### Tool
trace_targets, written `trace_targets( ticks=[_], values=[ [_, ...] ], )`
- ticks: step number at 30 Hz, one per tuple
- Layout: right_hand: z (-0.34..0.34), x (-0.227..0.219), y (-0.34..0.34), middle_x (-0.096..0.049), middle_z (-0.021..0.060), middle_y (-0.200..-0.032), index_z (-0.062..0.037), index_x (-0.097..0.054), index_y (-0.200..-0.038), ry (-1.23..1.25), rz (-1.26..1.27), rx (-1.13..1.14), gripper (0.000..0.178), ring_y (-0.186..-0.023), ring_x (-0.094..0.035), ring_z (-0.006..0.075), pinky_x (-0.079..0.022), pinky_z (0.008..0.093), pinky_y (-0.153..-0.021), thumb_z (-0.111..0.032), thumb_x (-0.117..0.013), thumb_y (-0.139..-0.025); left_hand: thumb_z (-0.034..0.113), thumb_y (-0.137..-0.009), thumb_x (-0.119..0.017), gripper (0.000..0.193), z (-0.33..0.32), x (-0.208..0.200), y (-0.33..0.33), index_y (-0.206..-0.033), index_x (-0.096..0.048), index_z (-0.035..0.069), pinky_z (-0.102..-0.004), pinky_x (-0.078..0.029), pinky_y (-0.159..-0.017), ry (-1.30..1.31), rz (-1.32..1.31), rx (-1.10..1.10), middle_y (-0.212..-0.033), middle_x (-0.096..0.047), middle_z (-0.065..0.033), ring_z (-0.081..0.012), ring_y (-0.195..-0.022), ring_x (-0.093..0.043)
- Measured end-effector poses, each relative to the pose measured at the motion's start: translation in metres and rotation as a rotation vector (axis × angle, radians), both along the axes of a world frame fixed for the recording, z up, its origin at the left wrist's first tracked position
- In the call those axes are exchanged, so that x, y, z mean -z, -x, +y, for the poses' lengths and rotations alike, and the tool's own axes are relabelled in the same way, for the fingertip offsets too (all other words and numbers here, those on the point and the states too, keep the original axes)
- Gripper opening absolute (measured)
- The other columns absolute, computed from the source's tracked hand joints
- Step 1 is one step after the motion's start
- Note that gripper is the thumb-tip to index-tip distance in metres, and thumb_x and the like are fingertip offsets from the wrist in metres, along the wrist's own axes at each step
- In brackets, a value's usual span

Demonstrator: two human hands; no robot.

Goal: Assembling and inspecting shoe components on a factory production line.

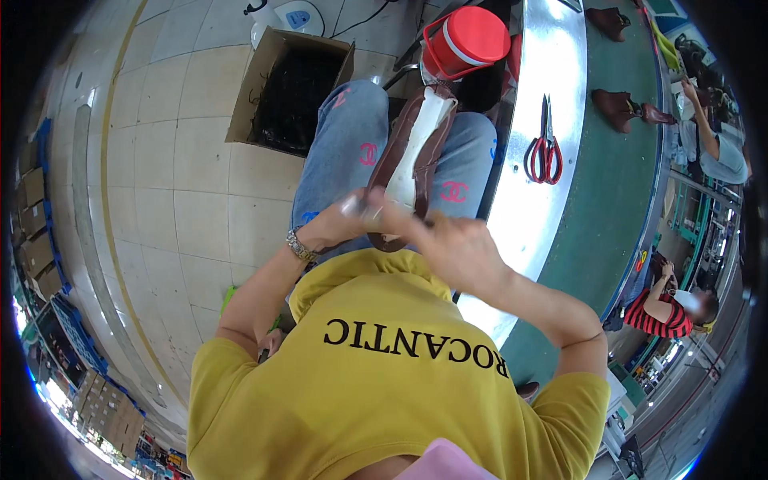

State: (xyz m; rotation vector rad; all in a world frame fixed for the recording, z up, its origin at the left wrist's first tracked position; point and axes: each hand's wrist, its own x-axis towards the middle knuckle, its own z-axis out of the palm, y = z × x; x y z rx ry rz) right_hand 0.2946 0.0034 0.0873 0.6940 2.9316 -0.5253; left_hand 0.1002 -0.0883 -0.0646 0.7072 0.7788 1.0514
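A brown leather shoe upper [398, 142] lies bottom up across my lap, its long white insole [428, 120] facing me. My left hand [342, 222] is closed round the near end of this shoe upper, fingers at its left edge. Just right of that same end is my right hand [464, 252], slightly blurred, its fingers curled in and its front part reaching over toward my left fingers. Whatever it may hold is hidden.
On the metal bench edge [512, 240] at my right rest red-handled scissors [544, 156]. Brown shoes [614, 110] stand on the green belt [592, 216] beyond. A cardboard box [248, 104] with a black liner and a red lidded bucket [468, 40] are ahead. Co-workers [660, 312] sit across the belt.
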Motion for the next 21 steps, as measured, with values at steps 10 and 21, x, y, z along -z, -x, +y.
trace_targets(
  ticks=[10, 21],
  values=[
    [0.024, -0.004, 0.005, -0.058, 0.0103, -0.059, -0.0222, -0.029, -0.150, 0.046, -0.123, 0.089, 0.073, -0.044, -0.059, 0.0239, -0.046, 0.0352, -0.041, -0.012, -0.059, -0.084, 0.023, -0.079, -0.079, 0.049, 0.035, -0.045, -0.001, -0.118, -0.058, 0.001, -0.0286, -0.048, -0.088, 0.328, 0.132, 0.295, -0.107, -0.065, -0.0057, -0.0147, -0.101, -0.060],
    [0.106, 0.022, 0.007, -0.061, 0.0140, -0.059, -0.0277, -0.029, -0.148, -0.030, -0.047, 0.189, 0.062, -0.053, -0.061, 0.0360, -0.047, 0.0436, -0.047, -0.025, -0.056, -0.093, 0.029, -0.079, -0.079, 0.089, 0.104, -0.061, 0.000, -0.149, -0.025, 0.015, -0.0325, -0.042, -0.099, 0.381, 0.018, 0.061, -0.134, -0.050, -0.0068, -0.0162, -0.120, -0.050]
  ],
)
